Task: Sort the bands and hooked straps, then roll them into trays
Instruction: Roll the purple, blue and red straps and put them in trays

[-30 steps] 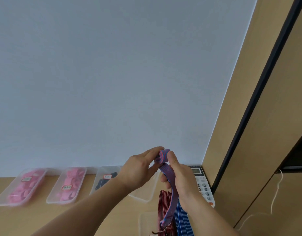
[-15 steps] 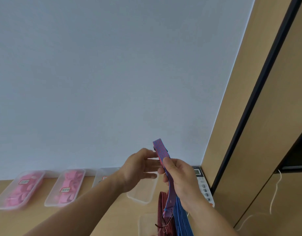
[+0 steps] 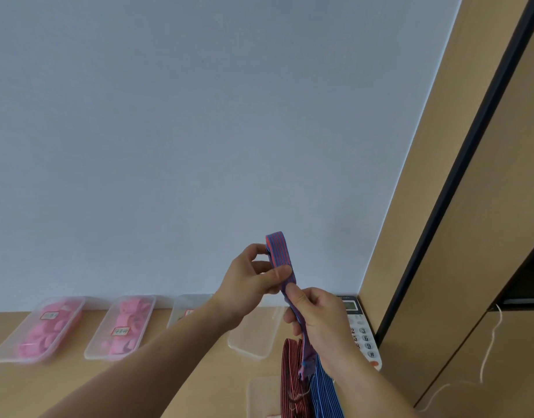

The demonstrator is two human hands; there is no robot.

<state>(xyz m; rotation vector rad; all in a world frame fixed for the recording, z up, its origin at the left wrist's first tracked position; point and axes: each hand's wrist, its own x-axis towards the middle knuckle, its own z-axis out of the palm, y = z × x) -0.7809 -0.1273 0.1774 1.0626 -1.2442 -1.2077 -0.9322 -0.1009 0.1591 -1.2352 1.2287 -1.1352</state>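
Band held upright for rolling

Fingertips first: my left hand [image 3: 250,282] pinches the top fold of the red-and-blue striped band [image 3: 282,260] between thumb and forefinger; my right hand [image 3: 317,315] pinches it lower down, the tail hanging toward the striped straps [image 3: 307,387] below. I judge a good roll needs edges aligned, steady tension and tight first turns. The empty tray [image 3: 253,342] sits just behind; pink-filled trays [image 3: 121,327] lie well left.

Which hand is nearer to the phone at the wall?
Right. The right hand overlaps the phone in view, beside its keypad, holding the band. The left hand is further left, pinching the band's top.
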